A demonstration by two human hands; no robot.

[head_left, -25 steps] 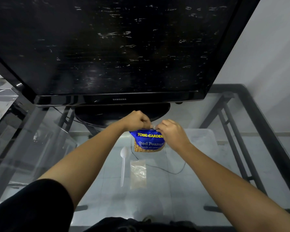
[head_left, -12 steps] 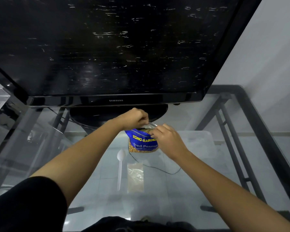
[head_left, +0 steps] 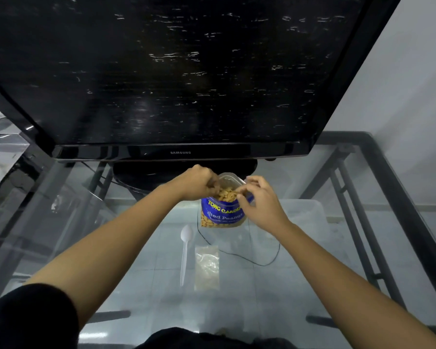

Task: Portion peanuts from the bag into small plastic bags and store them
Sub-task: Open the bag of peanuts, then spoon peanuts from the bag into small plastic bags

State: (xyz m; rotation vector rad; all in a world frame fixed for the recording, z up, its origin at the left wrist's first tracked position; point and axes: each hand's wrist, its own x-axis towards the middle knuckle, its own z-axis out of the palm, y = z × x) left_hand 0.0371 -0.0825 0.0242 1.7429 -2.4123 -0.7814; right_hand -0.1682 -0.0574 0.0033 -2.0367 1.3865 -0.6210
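the peanut bag (head_left: 222, 212) stands upright on the glass table (head_left: 300, 285), just in front of the television (head_left: 174, 71) base, its mouth pulled open with peanuts showing. the left hand (head_left: 196, 182) pinches the bag's rim at the bag's 10 o'clock; the right hand (head_left: 259, 200) pinches the rim at its 2 o'clock. at the bag's 6 o'clock lies a small plastic bag (head_left: 207, 268), flat, with a white plastic spoon (head_left: 185, 250) just beside it at 9 o'clock.
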